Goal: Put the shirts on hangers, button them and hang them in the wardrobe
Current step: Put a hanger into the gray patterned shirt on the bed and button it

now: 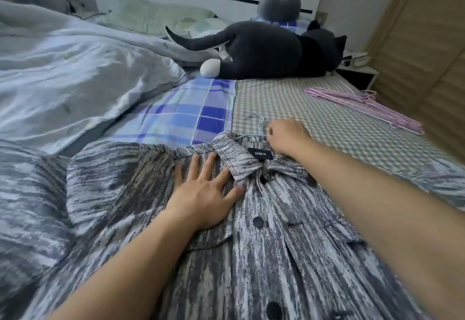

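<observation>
A grey-and-white streaked shirt (271, 249) lies front-up on the bed, collar away from me, dark buttons down its placket. A pale blue wire hanger (254, 121) sticks out of the collar, its hook lying on the checked sheet. My left hand (206, 194) presses flat on the shirt's left chest, fingers spread and straight, just left of the collar. At the collar's back my right hand (285, 138) has its fingers curled at the hanger's neck, beside the black brand label (260, 154); whether it grips the wire is hidden.
A pile of pink wire hangers (362, 106) lies on the checked sheet at the right. A dark grey plush cat (266, 50) lies across the bed near the headboard. A rumpled grey duvet (63, 73) fills the left. Wooden wardrobe doors (427, 43) stand at the right.
</observation>
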`<move>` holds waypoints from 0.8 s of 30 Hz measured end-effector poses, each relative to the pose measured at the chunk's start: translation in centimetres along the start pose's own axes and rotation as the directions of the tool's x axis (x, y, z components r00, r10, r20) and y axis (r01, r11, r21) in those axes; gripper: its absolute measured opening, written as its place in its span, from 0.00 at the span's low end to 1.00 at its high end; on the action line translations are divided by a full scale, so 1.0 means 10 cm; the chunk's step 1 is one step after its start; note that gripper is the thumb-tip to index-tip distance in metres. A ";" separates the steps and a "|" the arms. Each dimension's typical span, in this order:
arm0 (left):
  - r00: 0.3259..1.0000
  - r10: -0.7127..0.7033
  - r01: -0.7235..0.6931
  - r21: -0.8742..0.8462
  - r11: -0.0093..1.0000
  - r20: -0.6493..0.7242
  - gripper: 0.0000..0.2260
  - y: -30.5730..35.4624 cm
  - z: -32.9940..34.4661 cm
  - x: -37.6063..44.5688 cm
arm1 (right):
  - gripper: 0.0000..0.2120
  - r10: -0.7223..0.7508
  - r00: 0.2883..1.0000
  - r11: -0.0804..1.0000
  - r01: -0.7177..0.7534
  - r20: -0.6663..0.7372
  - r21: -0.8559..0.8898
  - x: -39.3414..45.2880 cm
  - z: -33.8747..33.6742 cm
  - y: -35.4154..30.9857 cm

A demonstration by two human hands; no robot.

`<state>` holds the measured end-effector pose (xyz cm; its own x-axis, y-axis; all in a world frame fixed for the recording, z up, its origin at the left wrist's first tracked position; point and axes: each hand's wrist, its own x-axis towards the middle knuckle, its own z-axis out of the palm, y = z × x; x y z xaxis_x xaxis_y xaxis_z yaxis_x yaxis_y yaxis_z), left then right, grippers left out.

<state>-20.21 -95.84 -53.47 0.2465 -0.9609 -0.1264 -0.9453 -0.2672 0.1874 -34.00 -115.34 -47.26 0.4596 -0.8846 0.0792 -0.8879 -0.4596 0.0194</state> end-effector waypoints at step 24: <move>0.991 0.102 -0.123 -0.284 0.951 -0.085 0.24 0.63 0.14 -1.88 | 0.09 0.138 0.990 0.977 -0.137 0.001 0.163 -2.70 -0.26 -0.13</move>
<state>-31.15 -79.35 -51.28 0.1658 -0.9859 -0.0229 -0.8684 -0.1570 0.4704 -45.35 -90.66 -46.83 0.3323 -0.9398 0.0801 -0.9274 -0.3410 -0.1540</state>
